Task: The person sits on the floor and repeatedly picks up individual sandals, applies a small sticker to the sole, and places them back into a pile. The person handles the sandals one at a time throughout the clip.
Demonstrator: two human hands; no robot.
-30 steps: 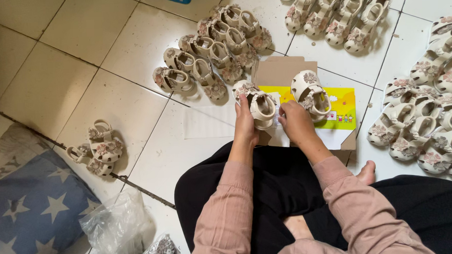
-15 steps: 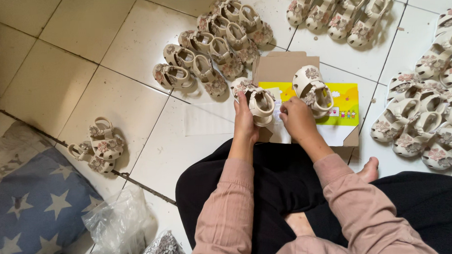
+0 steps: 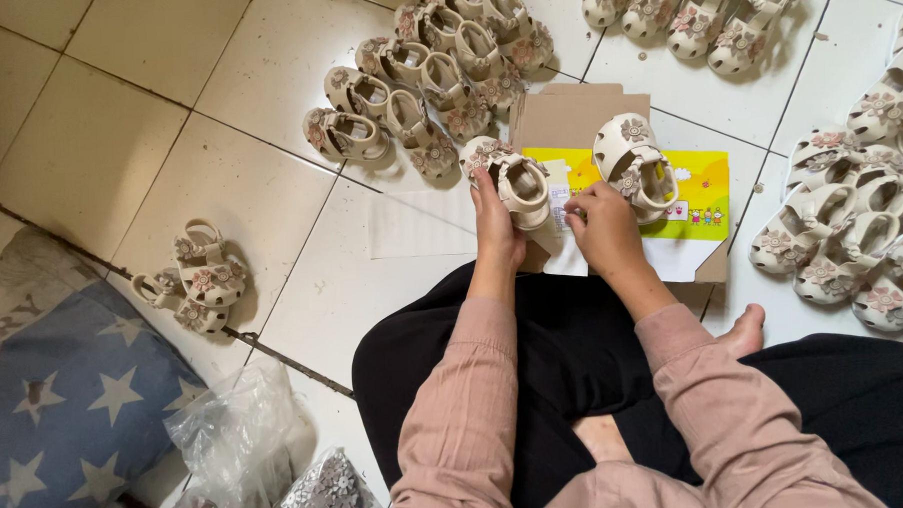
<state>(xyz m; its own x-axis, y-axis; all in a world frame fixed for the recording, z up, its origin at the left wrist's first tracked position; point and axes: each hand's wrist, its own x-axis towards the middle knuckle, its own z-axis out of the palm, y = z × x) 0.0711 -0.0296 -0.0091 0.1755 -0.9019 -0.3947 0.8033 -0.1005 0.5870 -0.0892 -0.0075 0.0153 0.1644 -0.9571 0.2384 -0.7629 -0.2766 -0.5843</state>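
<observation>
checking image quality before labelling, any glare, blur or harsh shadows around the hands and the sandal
Head view: soft, even daylight; the left hand and the cream sandal it holds are sharp, as is the right hand. Mild sheen on the floor tiles, no blown glare. Shadows under the sandals are soft; slight wide-angle bending at the edges.

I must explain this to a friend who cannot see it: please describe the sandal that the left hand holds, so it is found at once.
Find the open cardboard box with its yellow lid on the tiled floor, before the seated person. At its left edge, the left hand grips one cream sandal with a pink flower. Unlike the others, it is held in a hand.
</observation>
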